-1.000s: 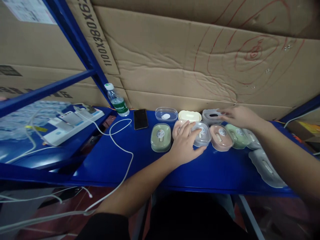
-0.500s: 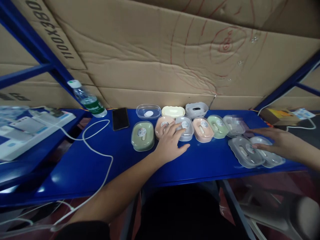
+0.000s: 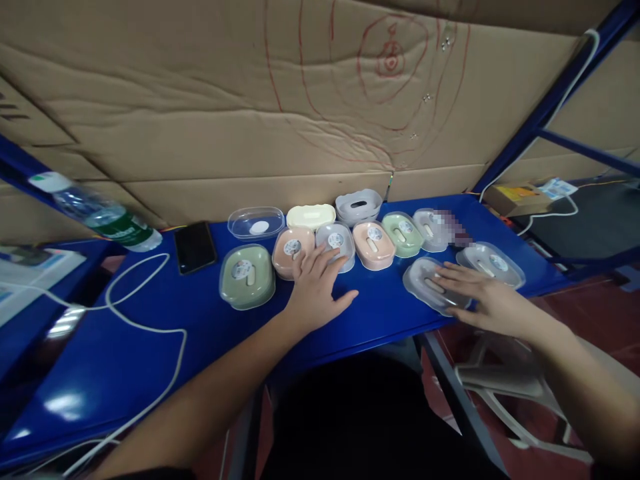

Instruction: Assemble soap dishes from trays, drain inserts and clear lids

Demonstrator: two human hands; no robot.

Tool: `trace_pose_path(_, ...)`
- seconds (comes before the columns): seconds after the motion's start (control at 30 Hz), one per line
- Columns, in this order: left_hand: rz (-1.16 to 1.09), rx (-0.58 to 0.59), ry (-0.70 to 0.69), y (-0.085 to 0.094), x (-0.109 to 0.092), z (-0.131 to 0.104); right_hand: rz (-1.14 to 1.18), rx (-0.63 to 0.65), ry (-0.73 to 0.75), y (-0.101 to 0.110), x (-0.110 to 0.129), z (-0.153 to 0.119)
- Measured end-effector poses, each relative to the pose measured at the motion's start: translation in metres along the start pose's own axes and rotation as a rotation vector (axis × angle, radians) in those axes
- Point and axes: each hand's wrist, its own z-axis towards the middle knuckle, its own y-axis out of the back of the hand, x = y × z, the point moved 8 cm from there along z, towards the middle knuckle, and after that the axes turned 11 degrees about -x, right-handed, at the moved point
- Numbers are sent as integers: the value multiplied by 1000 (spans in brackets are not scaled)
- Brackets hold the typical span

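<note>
Several soap boxes with clear lids and round stickers sit on the blue table (image 3: 373, 310). My left hand (image 3: 315, 290) is spread open, its fingertips over the front of a pink soap box (image 3: 287, 250) and a grey soap box (image 3: 334, 241). My right hand (image 3: 483, 300) reaches over a front grey soap box (image 3: 425, 283), fingers stretched across its lid and thumb near its front edge; it does not wrap round the box. Beside that hand lies another grey soap box (image 3: 493, 263). A green soap box (image 3: 247, 277) stands left of my left hand.
Behind stand a clear lid (image 3: 240, 223), a cream tray (image 3: 310, 217) and a grey tray (image 3: 359, 207). Phone (image 3: 195, 247), water bottle (image 3: 113, 220) and white cable (image 3: 183, 350) lie to the left. Cardboard (image 3: 200, 100) walls the back; a carton (image 3: 520, 198) sits right.
The view has swung right. My right hand has moved left, from the outer grey soap box to the inner one. Those two boxes overlapped before and now stand apart. My left hand stays in place.
</note>
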Motion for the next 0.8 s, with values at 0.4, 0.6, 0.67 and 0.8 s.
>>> trace_pose_path(0.4, -434, 387, -121, -33, -29, -24, 278, -184, 551, -72, 100, 52)
trace_pose_path(0.6, -435, 310, 22, -28, 3, -22, 342, -227, 309, -95, 83, 86)
trace_pose_path(0.67, -456, 283, 46, -28, 8, -21, 399, -245, 313, -92, 82, 89)
trace_pose_path(0.8, -515, 264, 79, -31, 11, -20, 455, -377, 285, -70, 69, 87)
